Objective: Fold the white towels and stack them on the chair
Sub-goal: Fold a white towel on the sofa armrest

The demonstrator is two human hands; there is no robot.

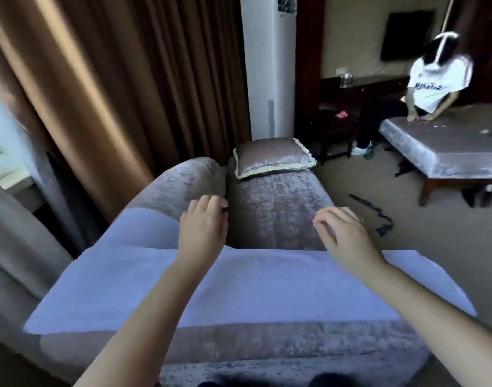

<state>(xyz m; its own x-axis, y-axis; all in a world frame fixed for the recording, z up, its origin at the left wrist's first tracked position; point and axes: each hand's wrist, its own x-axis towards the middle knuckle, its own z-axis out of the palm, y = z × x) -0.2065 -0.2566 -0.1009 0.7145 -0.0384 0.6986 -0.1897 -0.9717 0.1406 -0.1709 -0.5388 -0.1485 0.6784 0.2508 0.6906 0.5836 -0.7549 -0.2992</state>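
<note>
White towel (239,286) — one, flat across chair (278,196) near edge | left hand (204,222), right hand (342,233): empty, fingers loose | no stack seen — folding judged pending.

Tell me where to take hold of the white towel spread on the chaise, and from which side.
Probably its far long edge. The white towel lies flat across the seat, so only its edges offer a lip. Come down from above, with the left hand and right hand spread toward the ends and the fingers pinching the hem.
</note>
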